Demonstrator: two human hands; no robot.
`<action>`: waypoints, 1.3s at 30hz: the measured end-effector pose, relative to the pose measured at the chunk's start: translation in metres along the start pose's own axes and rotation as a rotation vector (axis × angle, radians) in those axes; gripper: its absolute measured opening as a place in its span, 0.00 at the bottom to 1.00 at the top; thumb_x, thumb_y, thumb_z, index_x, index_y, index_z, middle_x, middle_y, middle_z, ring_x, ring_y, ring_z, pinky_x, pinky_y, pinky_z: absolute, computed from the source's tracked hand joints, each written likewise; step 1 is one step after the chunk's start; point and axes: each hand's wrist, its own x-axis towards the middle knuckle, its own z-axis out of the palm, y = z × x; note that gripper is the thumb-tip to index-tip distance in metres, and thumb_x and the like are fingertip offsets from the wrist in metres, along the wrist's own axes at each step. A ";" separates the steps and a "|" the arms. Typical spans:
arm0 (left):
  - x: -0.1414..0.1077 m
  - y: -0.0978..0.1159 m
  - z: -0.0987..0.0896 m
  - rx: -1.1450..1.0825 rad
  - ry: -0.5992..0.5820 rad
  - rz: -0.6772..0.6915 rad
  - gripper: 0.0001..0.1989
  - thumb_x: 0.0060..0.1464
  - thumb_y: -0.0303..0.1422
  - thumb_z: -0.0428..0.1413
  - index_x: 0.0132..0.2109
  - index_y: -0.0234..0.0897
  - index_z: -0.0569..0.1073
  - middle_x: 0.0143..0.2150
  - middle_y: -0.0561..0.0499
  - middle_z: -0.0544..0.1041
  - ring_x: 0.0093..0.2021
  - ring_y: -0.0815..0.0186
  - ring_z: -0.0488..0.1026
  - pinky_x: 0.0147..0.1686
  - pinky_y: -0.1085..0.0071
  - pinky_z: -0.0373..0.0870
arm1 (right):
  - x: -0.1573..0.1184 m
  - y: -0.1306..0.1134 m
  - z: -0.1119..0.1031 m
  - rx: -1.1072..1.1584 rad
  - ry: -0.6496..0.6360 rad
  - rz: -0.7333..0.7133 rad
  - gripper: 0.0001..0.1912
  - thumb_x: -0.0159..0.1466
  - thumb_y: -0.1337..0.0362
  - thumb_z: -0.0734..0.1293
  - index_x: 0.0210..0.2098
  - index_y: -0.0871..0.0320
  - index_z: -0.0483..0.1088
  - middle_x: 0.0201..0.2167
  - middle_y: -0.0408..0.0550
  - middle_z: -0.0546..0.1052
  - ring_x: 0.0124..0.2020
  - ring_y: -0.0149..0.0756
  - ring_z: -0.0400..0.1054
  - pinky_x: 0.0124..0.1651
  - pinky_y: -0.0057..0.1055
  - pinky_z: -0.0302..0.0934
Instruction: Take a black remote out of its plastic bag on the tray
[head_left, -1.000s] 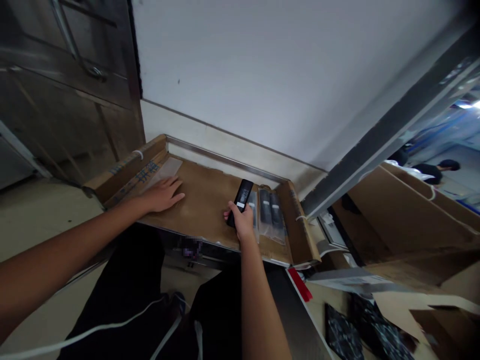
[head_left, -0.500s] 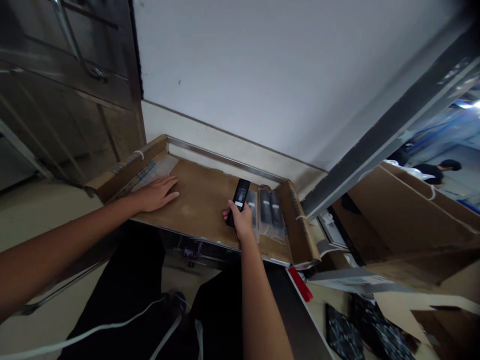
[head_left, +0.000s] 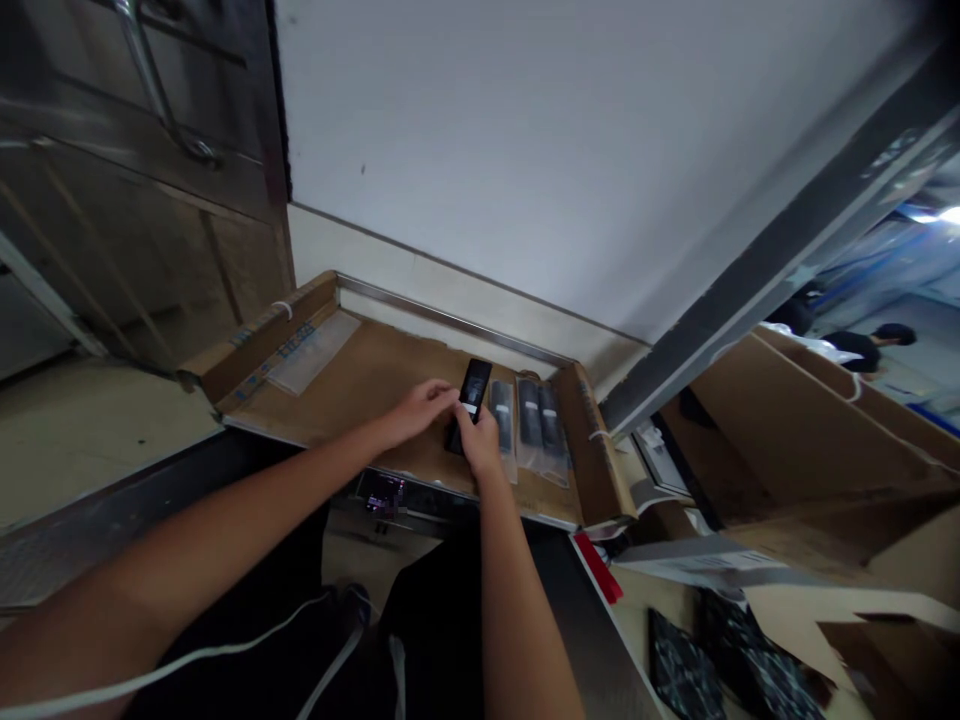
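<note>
A black flat device with a small white label (head_left: 477, 378) is held upright over the cardboard-lined tray (head_left: 390, 365). My right hand (head_left: 480, 435) grips its lower part, thumb on the front. At the device's left edge is my left hand (head_left: 429, 403), fingers bent together and touching it near the label; whether they pinch anything is too small to tell. To the right lie a bagged black device (head_left: 501, 410) and a clear bag with two more (head_left: 540, 420). Flat clear bags (head_left: 315, 352) lie at the tray's left end.
A white wall (head_left: 465, 150) rises behind the tray, with a metal door handle (head_left: 161, 100) at upper left. Large cardboard boxes (head_left: 810, 430) stand at right. A red strip (head_left: 598, 568) sits by the tray's front right corner. Another person is far right.
My left hand has moved right from the tray's left side to the device, its fingers drawn together. The clear bags it covered now show. My right hand still holds the device.
</note>
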 end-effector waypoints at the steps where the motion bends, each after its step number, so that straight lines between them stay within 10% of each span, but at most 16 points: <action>1: 0.005 -0.001 0.016 -0.038 0.032 -0.003 0.16 0.55 0.42 0.56 0.43 0.35 0.75 0.42 0.43 0.79 0.42 0.60 0.76 0.41 0.65 0.72 | 0.000 0.000 0.000 -0.064 0.012 -0.045 0.15 0.56 0.52 0.70 0.32 0.59 0.72 0.24 0.42 0.75 0.26 0.32 0.69 0.27 0.24 0.63; 6: 0.022 -0.008 0.022 -0.065 0.138 -0.015 0.14 0.48 0.41 0.60 0.37 0.34 0.76 0.34 0.47 0.78 0.36 0.61 0.75 0.39 0.65 0.70 | -0.004 -0.002 0.000 -0.078 -0.085 -0.101 0.13 0.53 0.55 0.72 0.31 0.58 0.73 0.25 0.41 0.74 0.27 0.32 0.66 0.28 0.24 0.63; 16: 0.027 -0.018 -0.124 0.985 0.370 -0.002 0.24 0.53 0.37 0.55 0.57 0.33 0.66 0.51 0.36 0.74 0.52 0.49 0.71 0.51 0.55 0.68 | -0.002 0.003 0.002 0.101 -0.093 -0.010 0.15 0.56 0.51 0.70 0.30 0.57 0.68 0.22 0.39 0.69 0.23 0.29 0.65 0.21 0.22 0.62; 39: 0.017 -0.008 -0.136 1.347 0.399 -0.149 0.22 0.59 0.37 0.47 0.54 0.26 0.69 0.56 0.31 0.68 0.57 0.44 0.62 0.52 0.54 0.64 | -0.002 0.001 0.001 0.056 -0.069 -0.019 0.17 0.56 0.48 0.68 0.28 0.57 0.66 0.21 0.39 0.68 0.22 0.30 0.65 0.22 0.25 0.61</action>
